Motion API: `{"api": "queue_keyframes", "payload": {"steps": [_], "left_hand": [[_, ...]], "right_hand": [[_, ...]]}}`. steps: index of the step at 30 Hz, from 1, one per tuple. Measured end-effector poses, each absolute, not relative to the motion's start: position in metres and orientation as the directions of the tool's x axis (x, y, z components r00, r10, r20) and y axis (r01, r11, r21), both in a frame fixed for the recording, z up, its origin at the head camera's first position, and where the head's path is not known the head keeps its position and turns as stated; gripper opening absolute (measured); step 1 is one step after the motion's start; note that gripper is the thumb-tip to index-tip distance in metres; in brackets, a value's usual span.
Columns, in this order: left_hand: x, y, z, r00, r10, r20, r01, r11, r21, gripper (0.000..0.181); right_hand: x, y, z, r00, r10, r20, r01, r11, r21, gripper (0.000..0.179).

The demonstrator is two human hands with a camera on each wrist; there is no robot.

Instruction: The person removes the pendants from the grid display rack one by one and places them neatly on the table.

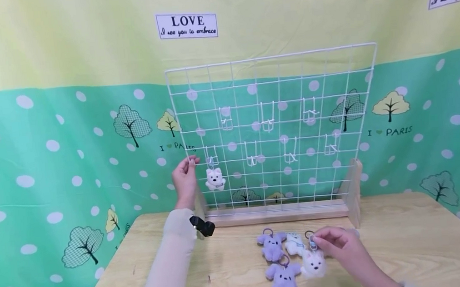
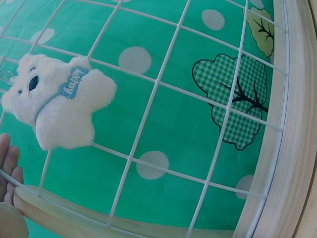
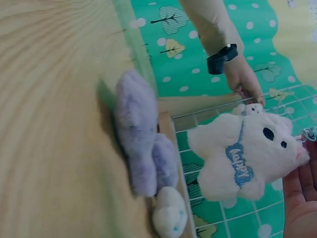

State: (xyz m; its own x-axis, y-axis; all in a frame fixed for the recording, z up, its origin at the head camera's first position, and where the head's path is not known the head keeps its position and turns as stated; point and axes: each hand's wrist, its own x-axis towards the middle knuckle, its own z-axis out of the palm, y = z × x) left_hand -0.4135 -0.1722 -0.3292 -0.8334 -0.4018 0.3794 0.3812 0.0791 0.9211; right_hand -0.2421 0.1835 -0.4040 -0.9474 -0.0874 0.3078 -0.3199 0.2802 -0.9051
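My right hand (image 1: 339, 245) pinches the clasp of a white plush dog keychain (image 1: 313, 264), which hangs below the fingertips. The right wrist view shows this plush dog (image 3: 242, 153) with a blue "happy" band across its body. At the rack's left side, my left hand (image 1: 185, 179) holds the edge wire of the white wire grid rack (image 1: 271, 57) between thumb and fingers. Beside that hand, another white plush dog keychain (image 1: 215, 180) hangs from a lower-left hook; the left wrist view shows its blue band. Two purple plush keychains (image 1: 273, 247) and a white plush keychain (image 1: 293, 243) lie on the table.
Several white hooks (image 1: 268, 122) sit on the grid in two rows. Wooden side supports (image 1: 355, 192) and a wooden bar (image 1: 277, 214) hold the rack on the wooden table (image 1: 403, 247). A printed curtain (image 1: 52, 177) hangs behind.
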Motion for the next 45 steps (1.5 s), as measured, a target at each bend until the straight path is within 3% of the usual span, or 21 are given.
{"api": "queue_keyframes", "payload": {"steps": [6, 15, 27, 37, 45], "left_hand": [[-0.413, -0.173, -0.327, -0.835, -0.399, 0.379, 0.379, 0.081, 0.922, 0.025], [-0.413, -0.174, -0.327, -0.833, -0.391, 0.391, 0.392, 0.082, 0.916, 0.025], [-0.415, -0.172, -0.326, -0.832, -0.397, 0.388, 0.395, 0.069, 0.916, 0.024], [-0.415, -0.171, -0.329, -0.838, -0.39, 0.382, 0.387, 0.068, 0.919, 0.024], [-0.414, -0.172, -0.329, -0.832, -0.393, 0.391, 0.398, 0.067, 0.915, 0.024]], "right_hand": [[-0.238, 0.197, -0.431, -0.87, -0.246, 0.428, -0.475, 0.181, -0.861, 0.007], [-0.231, 0.207, -0.448, -0.831, -0.43, 0.353, -0.406, 0.036, -0.913, 0.015], [-0.251, 0.198, -0.454, -0.944, -0.245, 0.222, -0.277, 0.219, -0.936, 0.017], [-0.267, 0.2, -0.462, -0.947, -0.282, 0.156, -0.23, 0.253, -0.94, 0.023], [-0.272, 0.196, -0.464, -0.96, -0.239, 0.146, -0.216, 0.301, -0.929, 0.026]]}}
